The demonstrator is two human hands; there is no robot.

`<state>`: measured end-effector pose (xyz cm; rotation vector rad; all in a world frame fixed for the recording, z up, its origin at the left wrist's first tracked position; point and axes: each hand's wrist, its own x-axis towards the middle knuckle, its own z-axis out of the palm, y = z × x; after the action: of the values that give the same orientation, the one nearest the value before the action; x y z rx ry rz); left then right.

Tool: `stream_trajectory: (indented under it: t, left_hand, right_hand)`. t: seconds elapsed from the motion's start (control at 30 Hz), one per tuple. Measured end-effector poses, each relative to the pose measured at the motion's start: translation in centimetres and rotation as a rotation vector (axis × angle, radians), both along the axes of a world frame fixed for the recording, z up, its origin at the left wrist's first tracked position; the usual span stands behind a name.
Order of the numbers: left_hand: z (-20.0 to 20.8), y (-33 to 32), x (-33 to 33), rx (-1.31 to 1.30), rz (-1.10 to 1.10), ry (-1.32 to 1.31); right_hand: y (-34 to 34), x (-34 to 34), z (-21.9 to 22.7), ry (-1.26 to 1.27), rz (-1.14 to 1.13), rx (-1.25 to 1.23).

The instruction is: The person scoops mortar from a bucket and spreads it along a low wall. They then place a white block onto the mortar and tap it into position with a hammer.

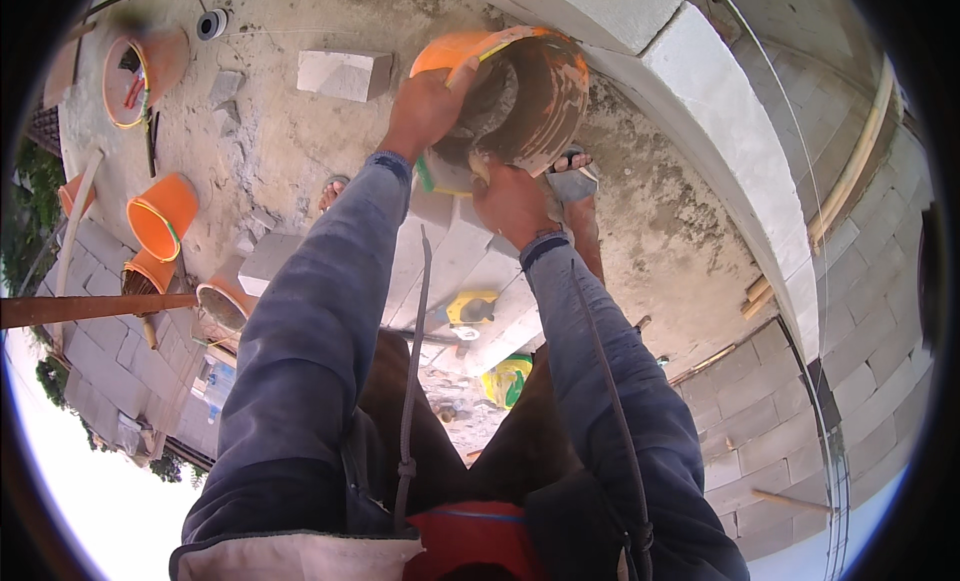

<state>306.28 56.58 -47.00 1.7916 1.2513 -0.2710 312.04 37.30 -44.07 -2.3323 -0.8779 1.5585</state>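
Observation:
An orange bucket (pixel 560 101) lies tipped with its mouth facing me, its inside coated with wet grey mortar (pixel 522 111). My left hand (pixel 425 111) is closed on the bucket's rim at the left. At the lower edge of the mouth, my right hand (pixel 512 203) is closed around what looks like a trowel handle (pixel 480 168). The tool's far end reaches into the bucket and is hard to tell from the grey mortar. Pale blocks (pixel 440 246) are stacked below the bucket, between my forearms.
A curving pale block wall (pixel 730 111) runs along the right. More orange buckets (pixel 165 213) stand at the left, near a loose block (pixel 345 74) and a line reel (pixel 211 25). A yellow tool (pixel 470 308) and a yellow-green bag (pixel 507 381) lie below my hands.

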Motion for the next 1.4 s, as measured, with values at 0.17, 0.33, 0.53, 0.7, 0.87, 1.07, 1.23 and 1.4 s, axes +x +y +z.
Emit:
stream_trajectory:
  t: [0.17, 0.33, 0.53, 0.7, 0.87, 1.07, 1.23, 1.4]
  left_hand:
    - [0.1, -0.3, 1.3, 0.001, -0.04, 0.001]
    - [0.4, 0.0, 1.5, -0.008, -0.097, 0.074]
    - [-0.1, 0.5, 1.7, -0.046, -0.088, 0.075]
    - [-0.1, 0.1, 1.1, -0.007, -0.013, 0.027]
    - [-0.3, 1.0, 0.4, -0.025, -0.017, 0.032]
    - [-1.2, 2.3, 0.6, -0.075, 0.005, 0.069]
    - [-1.6, 1.6, -1.5, -0.036, 0.108, 0.063]
    - [0.2, 0.4, -0.4, -0.092, 0.047, 0.037]
  right_hand:
    - [-1.1, 4.9, -2.0, -0.099, 0.2, -0.032]
    - [2.2, 11.3, -0.6, -0.276, 0.346, -0.065]
    - [0.7, 9.6, -2.9, -0.344, 0.149, -0.053]
    - [0.2, 2.6, -2.5, -0.048, -0.049, -0.141]
    - [2.8, 6.0, 1.7, -0.032, -0.008, 0.039]
    - [1.0, 2.4, -2.4, -0.262, 0.157, 0.077]
    - [-1.1, 3.3, -0.1, -0.167, 0.252, 0.14]
    - [0.5, 7.8, -1.7, -0.276, 0.039, 0.041]
